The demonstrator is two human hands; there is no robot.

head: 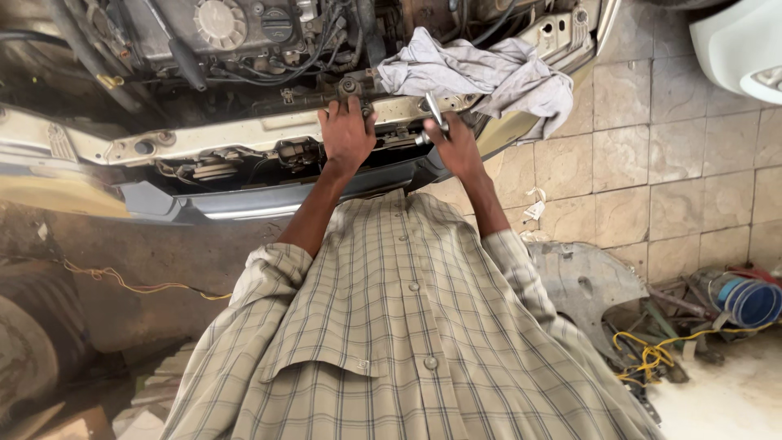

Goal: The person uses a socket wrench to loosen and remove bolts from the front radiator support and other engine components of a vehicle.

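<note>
My left hand (345,133) rests on the pale front crossmember (244,134) of a car's open engine bay, fingers curled over its upper edge near a round bolt fitting (349,85). Just to its right, my right hand (454,147) is closed around a shiny metal ratchet wrench (435,114), whose handle sticks up toward a crumpled grey rag (481,73) draped over the crossmember. The wrench's head is hidden behind my fingers. My checked shirt fills the lower frame.
Engine parts, hoses and wires (244,41) sit behind the crossmember. A grey bumper (244,200) runs below. A tiled floor (652,163) lies right, with a grey panel (582,285), yellow cable (652,354), blue-lidded jar (749,301) and white car body (737,45). A tyre (28,350) stands left.
</note>
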